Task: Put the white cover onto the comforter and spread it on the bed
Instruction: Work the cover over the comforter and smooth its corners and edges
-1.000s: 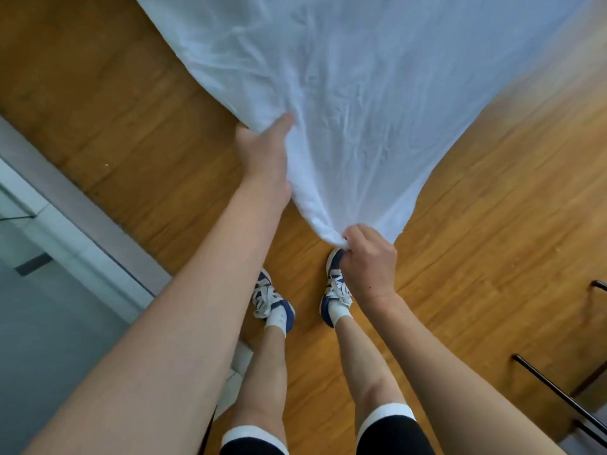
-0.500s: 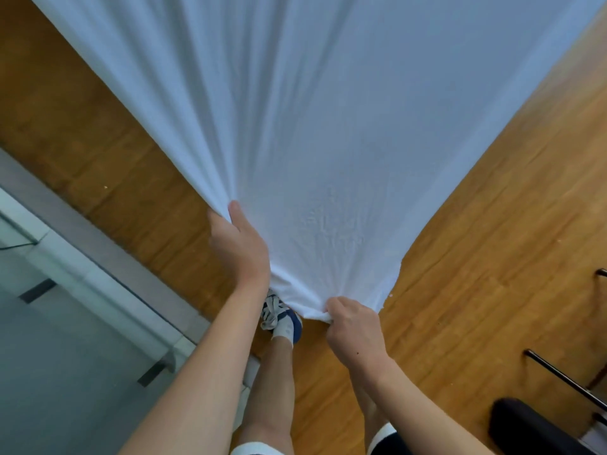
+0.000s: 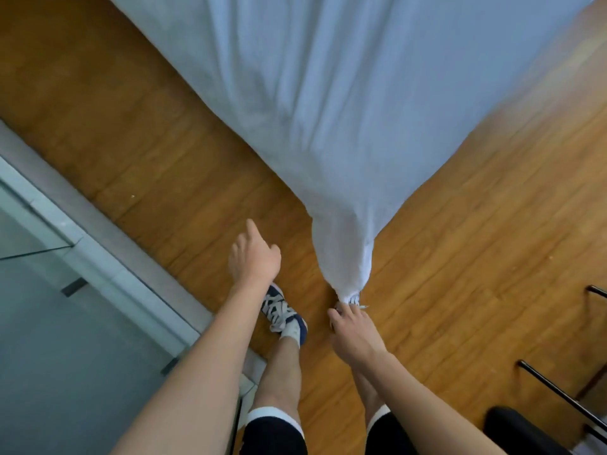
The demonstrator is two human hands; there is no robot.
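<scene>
Grip status: right hand (image 3: 353, 336) pinches the gathered corner of the white cover (image 3: 345, 110); left hand (image 3: 254, 261) holds nothing, fingers loosely extended, beside the fabric but apart from it. From the pinch the cover runs up and away, fanning out wide toward the top of the frame — its long axis points away from the person, above the wooden floor (image 3: 147, 142). Judged next: the free left hand, nearer the cover's left edge, takes that edge. Neither comforter nor bed is in view.
</scene>
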